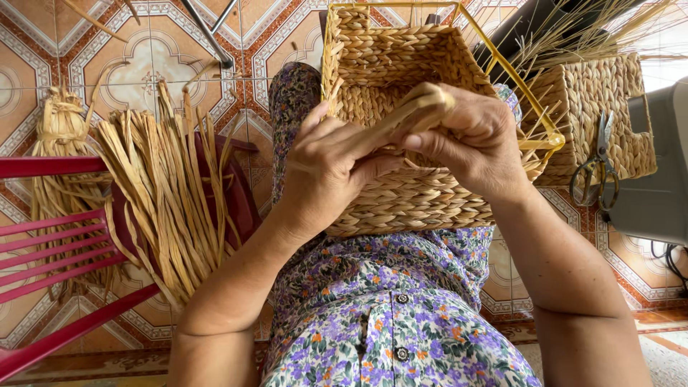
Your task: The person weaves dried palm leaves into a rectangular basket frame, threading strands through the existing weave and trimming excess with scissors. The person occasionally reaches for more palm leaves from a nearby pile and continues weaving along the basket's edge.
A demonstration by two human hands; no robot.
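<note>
A half-woven straw basket [401, 201] on a yellow wire frame [502, 68] rests on my lap, its open side facing me. My left hand [326, 168] and my right hand [473, 140] meet in front of it. Both pinch one flat tan straw strand [401, 118], which runs from my left fingers up to my right fingertips near the basket's inner wall. My floral dress [387, 315] fills the lower middle.
A bundle of loose straw strands [168, 193] lies over a red plastic chair [50, 251] at my left. A finished woven basket [598, 107] with scissors [596, 172] hanging on it stands at the right, beside a grey machine [656, 186]. Patterned floor tiles lie all around.
</note>
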